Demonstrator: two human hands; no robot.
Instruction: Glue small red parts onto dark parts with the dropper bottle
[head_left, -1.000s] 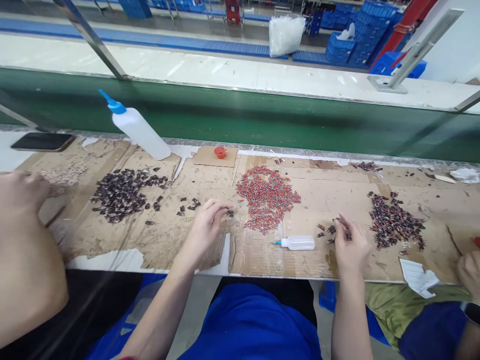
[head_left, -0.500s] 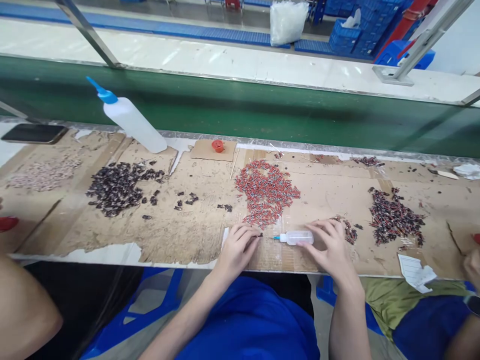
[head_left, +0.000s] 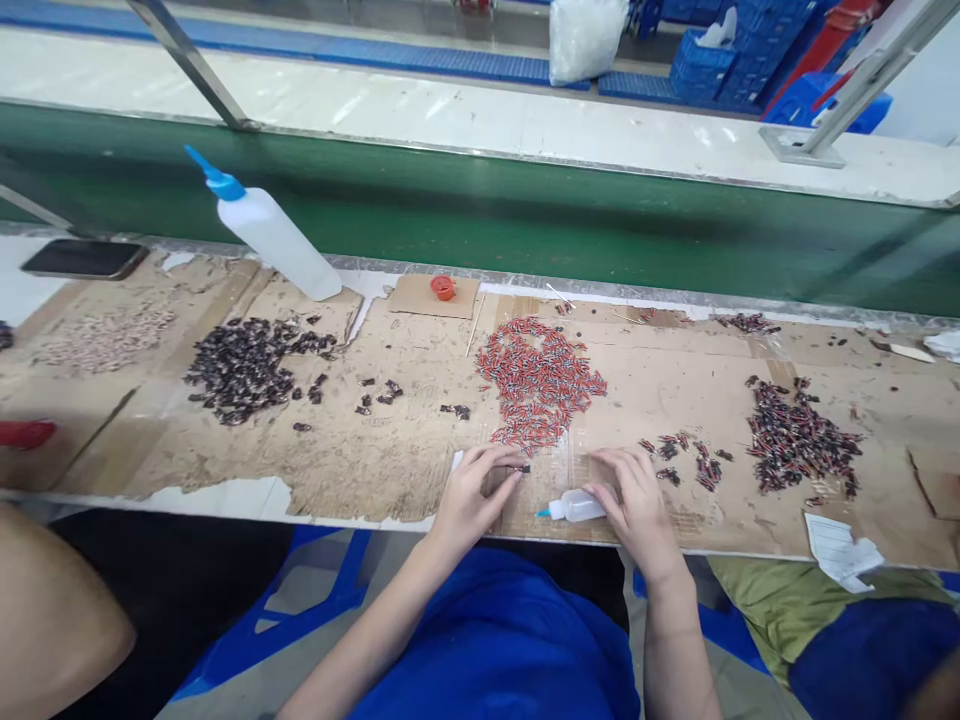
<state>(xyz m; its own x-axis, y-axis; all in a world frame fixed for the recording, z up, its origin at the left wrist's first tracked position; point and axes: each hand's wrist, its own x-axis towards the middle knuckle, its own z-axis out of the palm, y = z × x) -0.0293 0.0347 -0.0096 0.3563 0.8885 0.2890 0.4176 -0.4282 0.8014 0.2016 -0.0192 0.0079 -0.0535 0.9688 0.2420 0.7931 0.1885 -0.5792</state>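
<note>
While a blue shirt [head_left: 487,640] filled the space nearest, on the near side of the red pile [head_left: 541,378], a co-worker's arm [head_left: 60,610] came in well to that pile's left, and torn paper [head_left: 840,550] lay across the cardboard's [head_left: 405,465] edge to its right. Just nearer than the red pile lay the small bottle [head_left: 579,506], on its side and in the way between the two hands, blue tip pointing left. The right hand [head_left: 634,500] hid its base; thumb and forefinger stood apart, and whether they touched the bottle I could not tell. Nearer than the red pile too, the left hand [head_left: 476,490] had thumb and forefinger pinched on a dark part [head_left: 526,469], which poked past the fingertips.

Right of the red pile were loose parts [head_left: 706,468], then a mixed pile [head_left: 802,438]. Left of it came the dark pile [head_left: 238,372] and, farther left, the pale pile [head_left: 112,338]. Just beyond the red pile, slightly left, sat a red cup [head_left: 442,288]. Farther left stood the big bottle [head_left: 281,245], covering some of the green belt [head_left: 450,220]; the phone [head_left: 86,258] lay leftmost. Well beyond the red pile were a white bag [head_left: 586,40] and blue crates [head_left: 701,68].
</note>
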